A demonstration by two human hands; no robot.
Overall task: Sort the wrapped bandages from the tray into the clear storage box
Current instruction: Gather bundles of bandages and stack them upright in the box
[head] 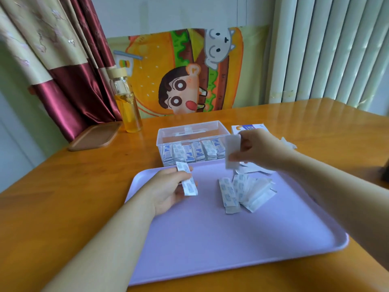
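A home room: behind the wooden tabletop [315,127] hang satin curtains [63,70] and a cartoon burger cloth [179,70]; a white radiator [326,49] stands behind its right end.

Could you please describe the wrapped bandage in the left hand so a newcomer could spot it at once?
Find the lilac tray. Above its far-left corner the left hand pinches one wrapped bandage. Unlike the fanned pile to its right, it is single and lifted.

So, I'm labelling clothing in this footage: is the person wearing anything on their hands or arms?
Nothing shows. The left hand and right hand are ungloved, no rings visible; the left forearm and right forearm are bare to the frame edge: no sleeves, watch or bracelets.
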